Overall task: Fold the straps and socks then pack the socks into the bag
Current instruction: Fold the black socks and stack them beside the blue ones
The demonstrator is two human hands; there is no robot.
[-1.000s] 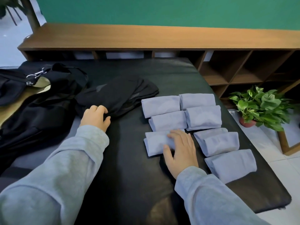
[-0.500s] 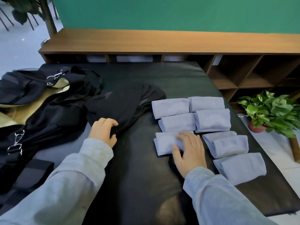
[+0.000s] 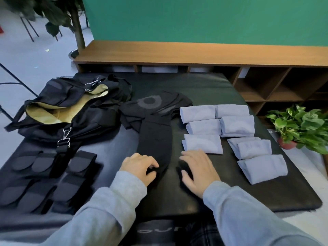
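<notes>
Left hand (image 3: 140, 166) gripping black sock (image 3: 154, 139), right hand (image 3: 198, 170) flat

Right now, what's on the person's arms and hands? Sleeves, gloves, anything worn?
Both arms wear long, loose sleeves of plain light grey sweatshirt fabric, the left sleeve and the right sleeve each ending in a soft cuff at the wrist. The left hand and right hand are bare: no gloves, and no rings, watch or markings that show from the head camera.

Pale blue socks (image 3: 201, 144), black bag (image 3: 74, 110), green wall (image 3: 204, 18)
</notes>
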